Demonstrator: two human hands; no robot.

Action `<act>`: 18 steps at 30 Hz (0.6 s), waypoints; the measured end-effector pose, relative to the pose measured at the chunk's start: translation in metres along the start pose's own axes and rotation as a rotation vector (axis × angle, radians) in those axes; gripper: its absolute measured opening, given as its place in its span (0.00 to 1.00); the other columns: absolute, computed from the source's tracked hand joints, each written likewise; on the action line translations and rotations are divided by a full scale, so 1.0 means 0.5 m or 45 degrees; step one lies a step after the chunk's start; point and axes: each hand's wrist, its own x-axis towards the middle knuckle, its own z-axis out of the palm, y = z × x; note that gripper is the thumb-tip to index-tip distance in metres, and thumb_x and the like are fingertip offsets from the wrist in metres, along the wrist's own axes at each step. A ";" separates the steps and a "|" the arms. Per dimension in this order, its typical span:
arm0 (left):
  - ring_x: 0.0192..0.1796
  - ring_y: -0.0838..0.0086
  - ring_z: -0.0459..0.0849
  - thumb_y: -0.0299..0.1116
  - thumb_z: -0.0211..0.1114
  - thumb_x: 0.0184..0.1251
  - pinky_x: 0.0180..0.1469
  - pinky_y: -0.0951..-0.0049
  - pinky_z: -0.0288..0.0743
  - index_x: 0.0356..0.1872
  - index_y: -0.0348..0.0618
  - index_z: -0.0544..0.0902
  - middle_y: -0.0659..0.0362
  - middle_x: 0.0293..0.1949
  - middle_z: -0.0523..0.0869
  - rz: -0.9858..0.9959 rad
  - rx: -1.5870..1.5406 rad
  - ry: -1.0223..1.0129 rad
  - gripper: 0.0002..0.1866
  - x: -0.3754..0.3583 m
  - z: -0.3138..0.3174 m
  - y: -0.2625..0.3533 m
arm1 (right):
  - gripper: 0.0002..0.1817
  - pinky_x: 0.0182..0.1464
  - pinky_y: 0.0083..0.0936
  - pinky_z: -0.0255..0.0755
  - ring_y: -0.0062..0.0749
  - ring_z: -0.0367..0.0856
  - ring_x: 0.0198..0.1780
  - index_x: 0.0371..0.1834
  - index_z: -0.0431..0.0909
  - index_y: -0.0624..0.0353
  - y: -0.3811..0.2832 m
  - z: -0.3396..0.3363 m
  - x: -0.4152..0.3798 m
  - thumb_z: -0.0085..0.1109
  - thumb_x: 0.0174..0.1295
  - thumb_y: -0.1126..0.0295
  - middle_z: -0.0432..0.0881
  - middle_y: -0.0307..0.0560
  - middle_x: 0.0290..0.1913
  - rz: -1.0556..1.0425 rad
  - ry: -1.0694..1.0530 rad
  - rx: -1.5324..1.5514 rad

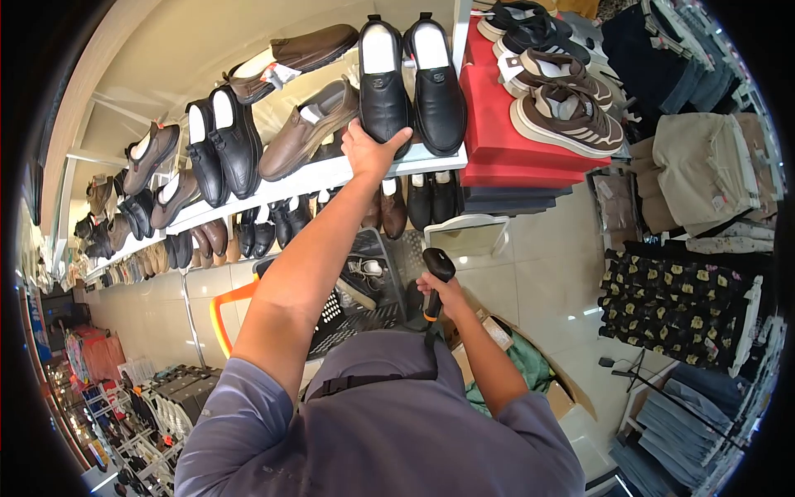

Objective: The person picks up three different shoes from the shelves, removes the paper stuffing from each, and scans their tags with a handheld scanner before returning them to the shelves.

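Grip of L hand (373, 156) holds blk shoe (384, 101) by toe, thumb & fingers wide apart, on shelf (331, 172), upper ctr of frame, mate (437, 103) just beside; R hand (448, 293) has scanner (438, 266) nr ctr; light, even pressure prob. best, w/o nudging mate.

Even, bright indoor light is falling from above, putting small white glints on the floor tiles (542, 290) and a soft sheen on the black leather shoes (437, 108); shadows are staying faint, the wide lens is bending the shelf (281, 184) and racks toward a black rounded border, and far-left details are looking small and soft
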 end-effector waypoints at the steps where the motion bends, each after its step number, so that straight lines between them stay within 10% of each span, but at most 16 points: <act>1: 0.58 0.58 0.69 0.56 0.78 0.42 0.61 0.62 0.66 0.62 0.33 0.64 0.45 0.54 0.71 0.110 -0.178 0.032 0.51 0.009 0.004 -0.041 | 0.19 0.41 0.23 0.75 0.29 0.83 0.36 0.44 0.80 0.63 0.000 0.000 0.005 0.69 0.57 0.59 0.84 0.46 0.36 0.015 0.023 0.034; 4: 0.35 0.79 0.75 0.41 0.66 0.67 0.41 0.76 0.73 0.54 0.34 0.74 0.60 0.33 0.80 0.162 -0.706 0.075 0.23 -0.073 -0.061 -0.081 | 0.19 0.37 0.27 0.77 0.32 0.84 0.33 0.43 0.78 0.62 0.025 -0.027 0.042 0.69 0.58 0.59 0.84 0.49 0.35 0.146 0.040 0.173; 8: 0.24 0.85 0.72 0.40 0.59 0.72 0.26 0.80 0.68 0.40 0.37 0.81 0.64 0.23 0.78 -0.049 -0.658 0.015 0.14 -0.204 -0.127 -0.325 | 0.17 0.29 0.34 0.77 0.37 0.81 0.25 0.38 0.74 0.61 0.087 -0.097 0.072 0.68 0.56 0.60 0.79 0.47 0.26 0.383 0.193 0.356; 11: 0.24 0.78 0.79 0.46 0.61 0.68 0.29 0.75 0.73 0.39 0.38 0.82 0.58 0.25 0.83 -0.479 -0.260 -0.317 0.18 -0.353 -0.169 -0.665 | 0.12 0.29 0.36 0.74 0.35 0.75 0.23 0.29 0.72 0.54 0.124 -0.141 0.064 0.64 0.58 0.61 0.74 0.42 0.21 0.511 0.255 0.358; 14: 0.55 0.53 0.82 0.53 0.59 0.61 0.58 0.60 0.73 0.46 0.36 0.85 0.43 0.48 0.85 -0.960 0.718 -0.653 0.27 -0.543 -0.292 -0.846 | 0.13 0.29 0.36 0.72 0.35 0.74 0.22 0.26 0.70 0.53 0.151 -0.168 0.049 0.63 0.56 0.61 0.73 0.43 0.21 0.636 0.300 0.264; 15: 0.56 0.53 0.81 0.51 0.61 0.61 0.57 0.60 0.73 0.47 0.37 0.85 0.43 0.49 0.84 -1.303 0.621 -0.541 0.26 -0.605 -0.303 -0.971 | 0.12 0.29 0.36 0.72 0.35 0.73 0.22 0.25 0.70 0.52 0.154 -0.172 0.047 0.63 0.56 0.61 0.73 0.42 0.21 0.644 0.295 0.251; 18: 0.37 0.55 0.86 0.45 0.62 0.61 0.42 0.62 0.78 0.36 0.36 0.84 0.51 0.31 0.88 -1.275 0.112 -0.371 0.19 -0.680 -0.338 -0.908 | 0.12 0.28 0.35 0.71 0.34 0.73 0.22 0.26 0.70 0.52 0.149 -0.161 0.043 0.63 0.55 0.60 0.72 0.42 0.20 0.692 0.285 0.189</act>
